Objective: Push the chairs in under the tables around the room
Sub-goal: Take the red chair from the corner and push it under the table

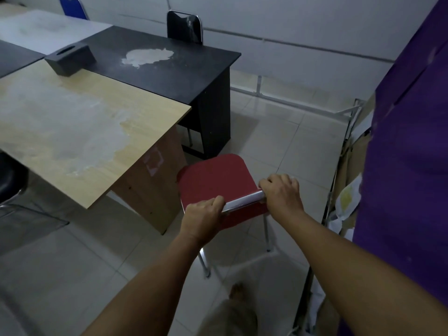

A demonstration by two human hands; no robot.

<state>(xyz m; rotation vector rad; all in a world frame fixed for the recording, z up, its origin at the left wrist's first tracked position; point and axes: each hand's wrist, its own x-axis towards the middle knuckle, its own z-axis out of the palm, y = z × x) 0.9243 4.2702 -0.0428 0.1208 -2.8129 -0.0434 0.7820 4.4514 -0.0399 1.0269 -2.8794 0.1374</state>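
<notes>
Fingers of the left hand [203,215] and the right hand [281,192] curl over the chrome top bar [243,202] of a red chair [213,178], gripping it at either end, with both bare forearms stretched forward from the bottom of the view. The chair stands on the pale tiled floor [291,141], its seat just beside the corner of a light wooden table [72,122] and not under it. Behind that table sits a black table [169,69] with a white worn patch, and a dark tissue box [70,59] rests across the seam between the two. A black chair [184,26] stands at the far side of the black table, and a blue chair [72,6] farther left. A purple panel [407,141] rises close on the right.
</notes>
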